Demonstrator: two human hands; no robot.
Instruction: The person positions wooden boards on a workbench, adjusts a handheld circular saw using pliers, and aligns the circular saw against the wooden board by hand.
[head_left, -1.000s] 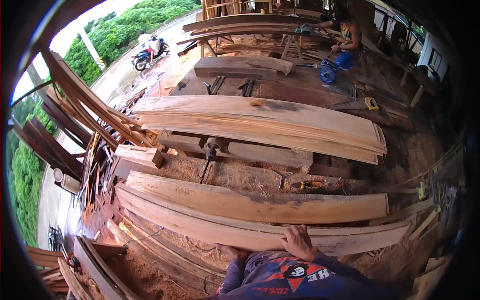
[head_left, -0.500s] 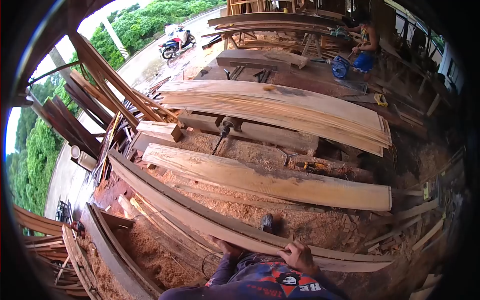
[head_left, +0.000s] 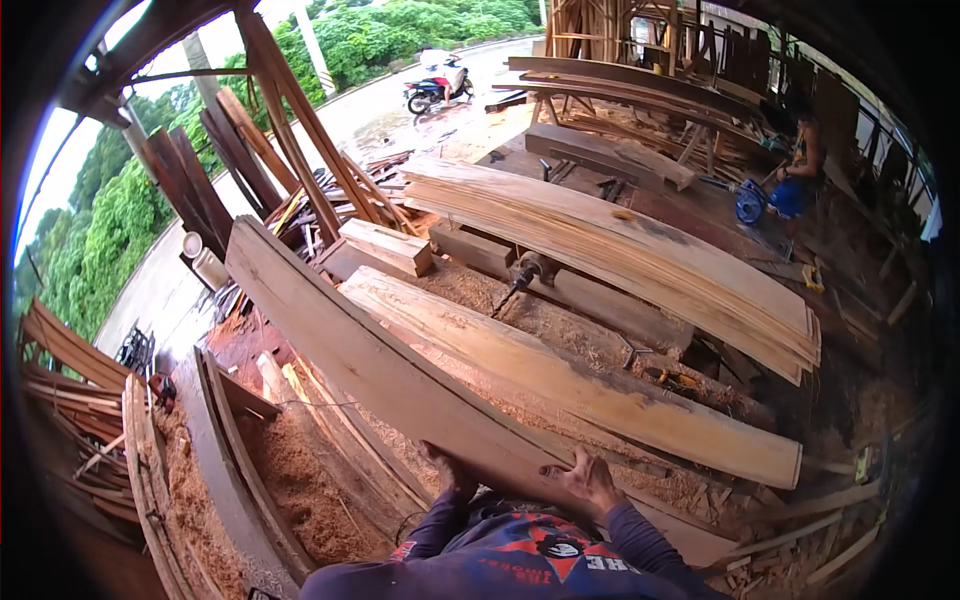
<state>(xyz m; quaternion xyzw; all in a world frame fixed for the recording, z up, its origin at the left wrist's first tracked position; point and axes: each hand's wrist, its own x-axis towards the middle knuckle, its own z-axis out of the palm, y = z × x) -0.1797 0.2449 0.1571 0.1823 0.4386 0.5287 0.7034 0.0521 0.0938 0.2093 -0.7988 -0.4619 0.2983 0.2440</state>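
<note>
So the long, slightly curved light-brown wooden plank (head_left: 370,355) has swung: its far end sits further up-left, and the broad face shows where mostly a narrow edge did half a second ago. It slants close in front of the person (head_left: 500,550), so it's probably mid-turn, not settled. Beyond it lies a pale tan wooden board (head_left: 560,372). Right hand (head_left: 592,482): thumb spread from fingers, pinching the plank's upper edge. Left hand (head_left: 450,475): at the lower edge, fingers mostly hidden, can't tell.

Flr (head_left: 248,348) w/ sawdust (head_left: 300,490) & wood scraps (head_left: 715,498) on it.
</note>
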